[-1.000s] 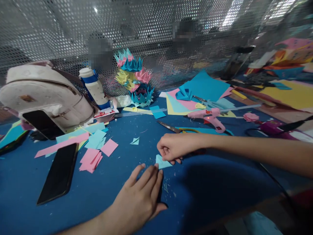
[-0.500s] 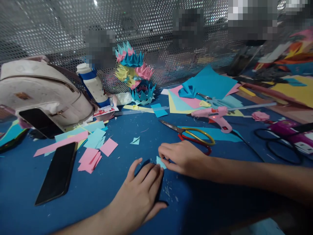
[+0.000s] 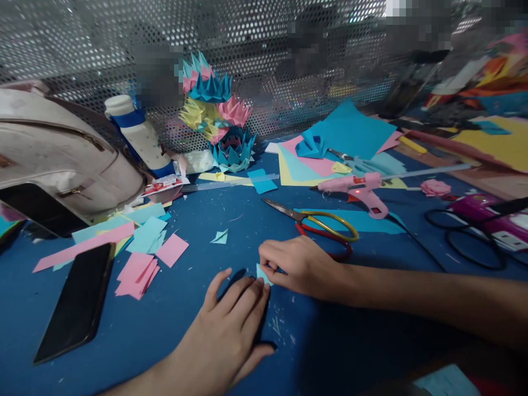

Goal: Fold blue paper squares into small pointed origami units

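A small light-blue paper piece (image 3: 263, 274) lies on the blue table, partly covered by fingers. My left hand (image 3: 236, 322) rests palm down with its fingers apart, one fingertip on the paper's lower edge. Curled at the paper's right side, my right hand (image 3: 301, 267) pinches it between thumb and index finger. A folded light-blue piece (image 3: 220, 237) is on the table beyond my left hand. Scissors (image 3: 295, 215) with yellow and red handles lie just past my right hand.
Pink squares (image 3: 138, 275), light-blue squares (image 3: 147, 234) and a black phone (image 3: 76, 302) lie at the left. A pink glue gun (image 3: 355, 190) and its cord are at the right. A folded-paper stack (image 3: 233, 146) stands at the back beside a bottle (image 3: 140, 135).
The view has shifted slightly, so most things on the table appear further left. Both hands keep nearly the same pose on the light-blue paper.
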The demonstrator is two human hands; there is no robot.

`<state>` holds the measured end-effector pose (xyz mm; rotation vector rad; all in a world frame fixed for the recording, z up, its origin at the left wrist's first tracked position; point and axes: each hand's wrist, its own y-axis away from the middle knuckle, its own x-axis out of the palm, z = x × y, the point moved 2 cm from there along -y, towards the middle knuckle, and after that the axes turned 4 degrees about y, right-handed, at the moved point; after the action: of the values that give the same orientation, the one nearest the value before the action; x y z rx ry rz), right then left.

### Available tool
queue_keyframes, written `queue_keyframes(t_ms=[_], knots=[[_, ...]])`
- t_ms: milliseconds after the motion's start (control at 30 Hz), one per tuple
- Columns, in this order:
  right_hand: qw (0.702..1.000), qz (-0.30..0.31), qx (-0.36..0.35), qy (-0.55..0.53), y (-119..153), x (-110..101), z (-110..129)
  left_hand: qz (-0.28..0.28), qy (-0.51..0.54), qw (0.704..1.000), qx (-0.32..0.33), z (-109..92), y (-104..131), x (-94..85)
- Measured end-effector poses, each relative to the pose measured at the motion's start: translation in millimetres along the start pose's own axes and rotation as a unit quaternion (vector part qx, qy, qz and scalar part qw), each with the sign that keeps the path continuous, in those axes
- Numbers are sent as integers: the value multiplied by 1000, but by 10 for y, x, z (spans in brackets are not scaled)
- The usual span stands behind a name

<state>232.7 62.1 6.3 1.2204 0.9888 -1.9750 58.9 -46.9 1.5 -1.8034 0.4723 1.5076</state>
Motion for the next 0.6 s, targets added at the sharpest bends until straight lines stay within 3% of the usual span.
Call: queue_keyframes(t_ms=[200, 333, 433, 600], knots=[[999, -5, -31, -5, 28, 1, -26, 2, 4, 1000, -1, 3, 1, 2], [995, 14, -93, 38, 39, -69, -42, 8, 0, 1000, 0, 3, 3, -6], [986, 61, -144, 54, 28, -203, -69, 5, 2, 1000, 0, 12, 4, -18], [958, 193, -200, 74, -11, -420, -132, 20, 6, 1000, 3, 45, -19, -51]])
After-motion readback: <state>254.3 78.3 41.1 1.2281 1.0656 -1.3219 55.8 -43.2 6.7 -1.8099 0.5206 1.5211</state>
